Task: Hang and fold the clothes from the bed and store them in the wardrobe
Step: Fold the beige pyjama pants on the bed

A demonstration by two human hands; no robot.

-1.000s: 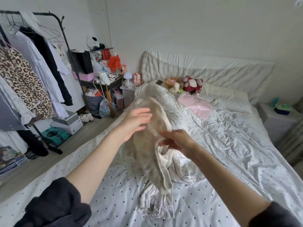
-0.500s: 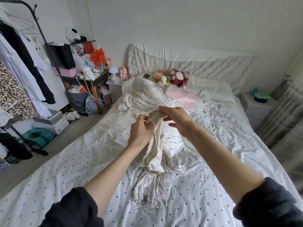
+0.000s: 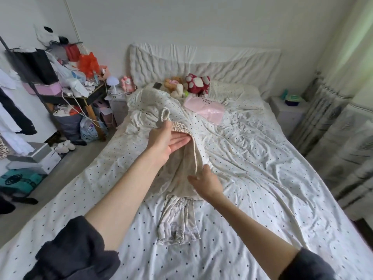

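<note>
A cream garment point(image 3: 181, 164) with an elastic waistband point(image 3: 180, 127) and a drawstring loop hangs above the spotted bed sheet point(image 3: 262, 178). My left hand point(image 3: 167, 141) is inside the waist opening with its fingers straight, and the band rests over them. My right hand point(image 3: 203, 182) touches the garment lower down at its right edge, thumb up and fingers spread. Under the cream garment a pale flower-print cloth point(image 3: 177, 225) lies flat on the bed. A clothes rack with hanging clothes point(image 3: 12, 110) shows at the left edge.
Plush toys point(image 3: 196, 83) and a pink bag point(image 3: 205, 108) lie near the headboard. A cluttered table point(image 3: 80, 91) and boxes point(image 3: 34, 158) crowd the floor on the left. A nightstand point(image 3: 288, 112) and grey patterned fabric point(image 3: 343, 150) stand to the right.
Both hands pinched the waistband together half a second ago. Now my left hand has slid inside the band with straight fingers and my right hand has dropped to the lower fabric. The view turned right.
</note>
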